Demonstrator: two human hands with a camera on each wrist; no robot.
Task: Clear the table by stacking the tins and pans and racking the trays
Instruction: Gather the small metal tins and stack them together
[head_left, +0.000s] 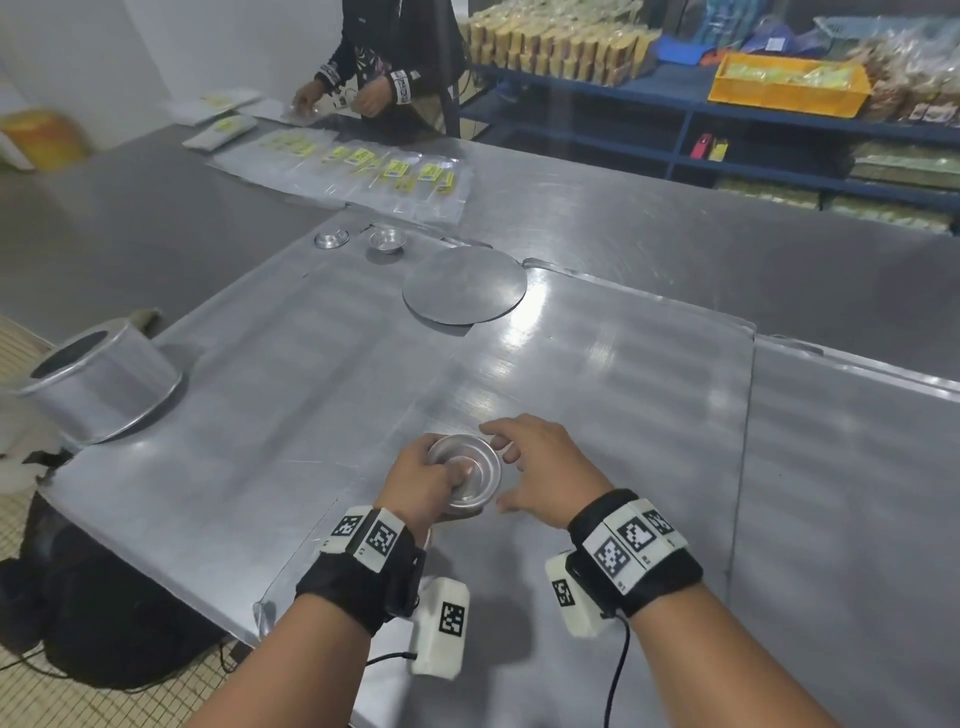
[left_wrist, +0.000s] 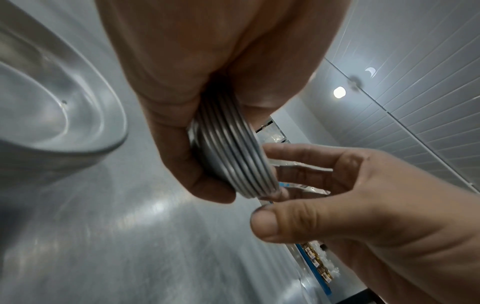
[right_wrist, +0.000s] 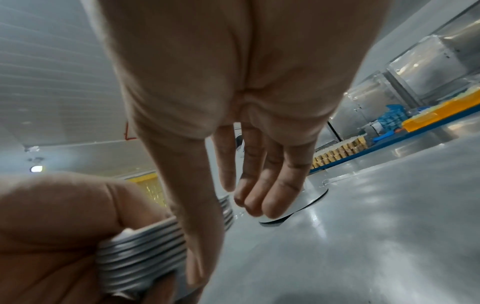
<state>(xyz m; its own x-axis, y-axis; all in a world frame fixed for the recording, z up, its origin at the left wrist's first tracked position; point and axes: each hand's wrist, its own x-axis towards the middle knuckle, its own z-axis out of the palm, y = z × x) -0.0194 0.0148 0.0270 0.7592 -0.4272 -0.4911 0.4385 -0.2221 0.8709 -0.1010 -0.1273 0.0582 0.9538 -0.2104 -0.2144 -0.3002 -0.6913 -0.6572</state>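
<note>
A stack of several small round metal tins (head_left: 467, 475) is gripped in my left hand (head_left: 439, 475), thumb inside the top tin and fingers curled round the side, just above the near part of the table. The nested rims (left_wrist: 233, 164) show in the left wrist view. My right hand (head_left: 511, 467) is beside the stack on its right, fingers (right_wrist: 249, 185) loosely straight and holding nothing; whether they touch the rim I cannot tell. Two more small tins (head_left: 331, 239) (head_left: 387, 240) sit at the far end. A flat round metal disc (head_left: 464, 285) lies beyond the hands.
A large round pan (head_left: 98, 382) stands at the table's left edge. Flat metal trays (head_left: 623, 364) cover the steel table (head_left: 857, 467). Another person (head_left: 395, 62) works with plastic bags (head_left: 363, 166) at the far end. Blue shelves (head_left: 727, 119) hold packed goods.
</note>
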